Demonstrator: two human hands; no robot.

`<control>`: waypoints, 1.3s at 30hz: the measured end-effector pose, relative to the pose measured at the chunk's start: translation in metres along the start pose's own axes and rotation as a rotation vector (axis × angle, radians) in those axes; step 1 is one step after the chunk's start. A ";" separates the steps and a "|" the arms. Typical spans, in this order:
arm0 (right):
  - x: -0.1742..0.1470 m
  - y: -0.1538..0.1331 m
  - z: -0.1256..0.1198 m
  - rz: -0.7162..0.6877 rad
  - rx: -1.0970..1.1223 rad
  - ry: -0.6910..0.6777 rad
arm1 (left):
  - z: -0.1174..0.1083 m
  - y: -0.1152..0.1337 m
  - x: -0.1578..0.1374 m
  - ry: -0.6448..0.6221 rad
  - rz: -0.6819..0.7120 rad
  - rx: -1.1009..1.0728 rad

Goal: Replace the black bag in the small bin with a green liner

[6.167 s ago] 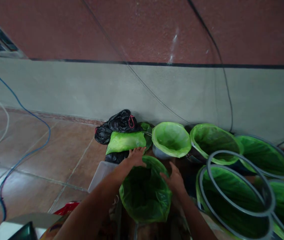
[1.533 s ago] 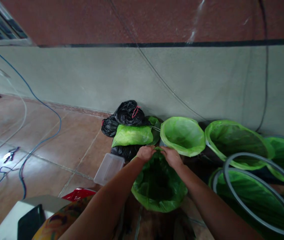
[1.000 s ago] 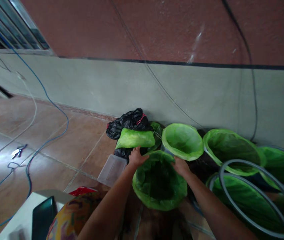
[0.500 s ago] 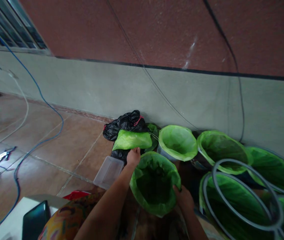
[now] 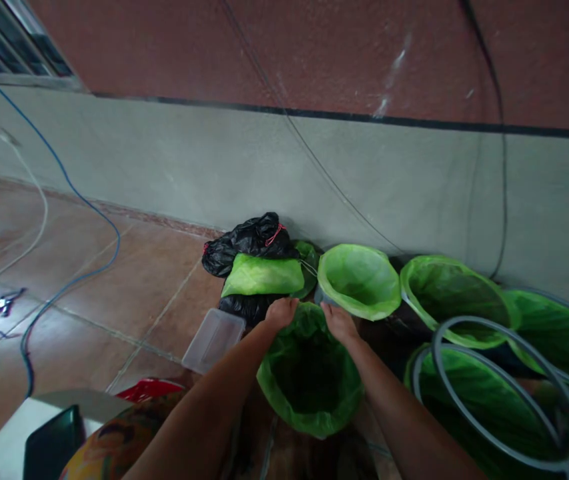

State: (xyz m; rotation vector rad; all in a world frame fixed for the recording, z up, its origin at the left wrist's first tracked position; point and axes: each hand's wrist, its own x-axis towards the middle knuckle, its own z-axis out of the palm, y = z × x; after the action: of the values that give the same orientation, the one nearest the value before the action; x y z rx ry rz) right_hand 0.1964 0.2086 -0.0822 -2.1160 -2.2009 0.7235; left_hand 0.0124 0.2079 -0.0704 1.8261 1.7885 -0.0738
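Observation:
A green bin liner lines a round bin standing on the floor in front of me, its edge folded outward over the rim. My left hand closes on the liner's edge at the far left of the rim. Just across from it, my right hand grips the same edge at the far right. Both hands are close together, and the fingertips are partly hidden behind the rim. Beyond my left hand lie a folded green bag and black bags. A clear plastic container rests left of my left forearm.
Several more bins with green liners, such as one by the wall, stand to the right. Grey rings lie over the nearest. At left are a blue cable, keys, and a dark phone on a white box.
My right hand has moved from the near right side of the rim to its far side, close to my left hand. The left hand has shifted slightly right along the rim.

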 end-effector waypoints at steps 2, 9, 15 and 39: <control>-0.001 0.007 0.006 -0.037 0.007 -0.031 | 0.003 -0.005 -0.006 0.007 0.101 0.017; -0.008 0.026 0.014 -0.200 -0.025 -0.009 | 0.005 -0.012 -0.016 -0.012 0.136 0.089; -0.008 0.031 0.019 -0.139 -0.095 -0.042 | 0.009 -0.011 -0.019 -0.019 0.068 0.099; -0.122 0.026 0.012 0.462 0.127 0.258 | -0.037 -0.012 -0.025 0.316 -0.209 -0.242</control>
State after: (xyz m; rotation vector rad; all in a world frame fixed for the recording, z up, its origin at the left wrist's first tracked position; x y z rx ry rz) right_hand 0.2280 0.0892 -0.0636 -2.5077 -1.5151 0.5396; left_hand -0.0140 0.2009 -0.0334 1.5388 2.0972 0.3551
